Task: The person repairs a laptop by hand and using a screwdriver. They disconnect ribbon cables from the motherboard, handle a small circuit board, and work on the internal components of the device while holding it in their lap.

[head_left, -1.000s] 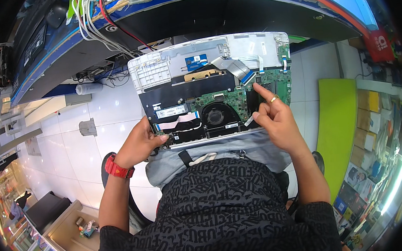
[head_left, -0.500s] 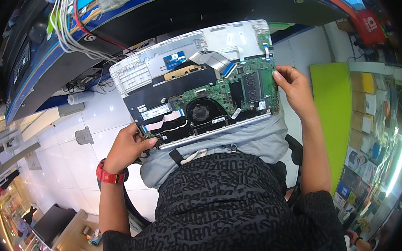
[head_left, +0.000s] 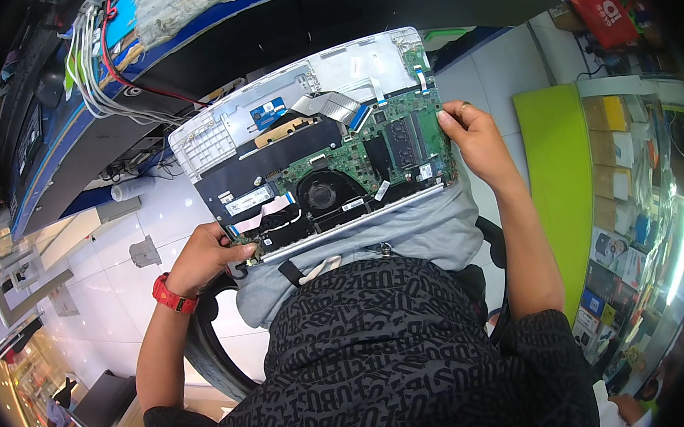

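Observation:
An opened laptop base (head_left: pixel 248 163) lies across my lap, its inside facing up. On it show a green circuit board (head_left: pixel 303 166), a round black fan (head_left: pixel 322 194), a grey ribbon cable (head_left: pixel 329 106) and a blue touchpad board (head_left: pixel 268 112). My left hand (head_left: pixel 209 252) grips the near left corner, thumb on top and fingers partly hidden under it. My right hand (head_left: pixel 473 133) pinches the right edge beside the circuit board, with its other fingers curled. A red watch (head_left: pixel 173 294) is on my left wrist.
A dark workbench (head_left: pixel 264 62) with a blue edge stands ahead. White and red cables (head_left: pixel 94 72) hang over its left part. To the right is a green panel (head_left: pixel 556 195) beside a glass case of boxes (head_left: pixel 612 190). Black chair parts (head_left: pixel 207 347) sit beside my lap.
The laptop base and both hands have shifted left in the view, with the right side slightly raised. Both hands keep their hold on its edges. The surroundings have shifted slightly too.

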`<state>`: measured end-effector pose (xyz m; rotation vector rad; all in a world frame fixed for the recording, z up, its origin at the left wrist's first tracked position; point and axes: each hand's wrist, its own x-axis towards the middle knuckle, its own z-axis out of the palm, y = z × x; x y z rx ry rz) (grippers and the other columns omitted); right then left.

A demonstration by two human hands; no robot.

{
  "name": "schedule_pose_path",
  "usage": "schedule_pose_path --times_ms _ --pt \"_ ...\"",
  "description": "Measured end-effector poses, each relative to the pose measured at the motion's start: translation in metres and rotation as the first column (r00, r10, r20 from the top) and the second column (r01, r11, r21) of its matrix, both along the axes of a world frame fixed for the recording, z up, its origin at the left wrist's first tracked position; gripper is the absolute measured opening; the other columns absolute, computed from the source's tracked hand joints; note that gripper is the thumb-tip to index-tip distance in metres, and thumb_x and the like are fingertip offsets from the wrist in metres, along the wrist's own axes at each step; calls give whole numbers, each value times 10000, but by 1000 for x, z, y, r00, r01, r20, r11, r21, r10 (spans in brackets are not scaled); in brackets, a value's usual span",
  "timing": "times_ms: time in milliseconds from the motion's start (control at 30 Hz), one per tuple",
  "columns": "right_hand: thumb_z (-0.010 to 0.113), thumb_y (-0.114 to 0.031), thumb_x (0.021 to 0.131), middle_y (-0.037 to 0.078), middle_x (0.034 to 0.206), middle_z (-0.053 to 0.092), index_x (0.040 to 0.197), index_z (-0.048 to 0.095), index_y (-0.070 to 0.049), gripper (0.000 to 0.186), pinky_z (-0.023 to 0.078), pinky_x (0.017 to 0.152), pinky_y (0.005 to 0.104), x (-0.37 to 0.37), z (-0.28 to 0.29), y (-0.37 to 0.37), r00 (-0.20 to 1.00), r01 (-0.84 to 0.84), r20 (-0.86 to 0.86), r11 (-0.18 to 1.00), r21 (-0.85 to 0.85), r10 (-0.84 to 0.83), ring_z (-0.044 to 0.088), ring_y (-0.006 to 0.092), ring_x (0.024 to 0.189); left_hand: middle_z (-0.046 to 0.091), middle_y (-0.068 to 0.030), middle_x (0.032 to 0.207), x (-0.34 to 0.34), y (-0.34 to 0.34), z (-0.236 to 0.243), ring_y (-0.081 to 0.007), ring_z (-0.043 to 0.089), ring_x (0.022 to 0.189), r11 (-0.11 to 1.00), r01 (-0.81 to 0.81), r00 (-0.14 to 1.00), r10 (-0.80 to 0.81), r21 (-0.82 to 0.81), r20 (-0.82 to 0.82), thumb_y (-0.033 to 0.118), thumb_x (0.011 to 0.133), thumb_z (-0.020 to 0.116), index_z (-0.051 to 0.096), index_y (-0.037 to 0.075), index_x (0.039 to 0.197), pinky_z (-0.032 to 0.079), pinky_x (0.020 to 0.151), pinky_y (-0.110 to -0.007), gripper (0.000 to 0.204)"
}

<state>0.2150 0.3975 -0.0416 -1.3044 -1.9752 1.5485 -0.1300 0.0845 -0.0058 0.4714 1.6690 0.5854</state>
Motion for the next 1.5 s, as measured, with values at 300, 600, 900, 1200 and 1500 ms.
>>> schedule_pose_path --times_ms 300,600,900,1200,1500 --pt "605 -186 1070 100 1022 732 1203 692 68 301 519 856 319 4 -10 2 1000 -10 -10 1000 -12 10 655 153 924 575 90 739 6 -6 -6 -19 478 657 998 -35 999 36 57 -18 124 912 839 760 2 1036 385 582 -230 191" --pt "603 -162 1079 75 1027 731 1198 690 60 267 515 853 291 0 -3 -1 1000 2 -31 999 -45 -3 637 112 928 503 107 711 0 -6 -4 -22 411 628 1000 0 1000 1 19 -14 140 891 860 778 26 1002 344 572 -233 179" --pt "723 -67 919 108 890 621 1213 738 -19 298 507 731 398 -23 29 -27 984 -170 177 500 849 34 625 288 822 566 91 720 0 -1 -2 -27 440 632 1000 -21 1000 21 23 -2 161 874 879 779 4 987 356 562 -234 217" --pt "688 -42 889 95 873 582 1328 718 -100 445 471 727 421 -40 31 -61 926 -374 345 516 771 156 593 291 810 707 9 878 -5 -5 -9 -76 563 780 991 76 996 -70 113 -52 205 886 857 755 -1 1191 486 715 -274 382" --pt "599 -169 1090 91 1141 712 1353 636 39 337 512 945 315 1 -6 -5 998 31 55 981 192 -43 647 172 1033 728 4 889 -3 -11 -12 -64 576 785 987 39 999 -37 154 -14 152 901 851 751 -23 1155 496 717 -272 325"
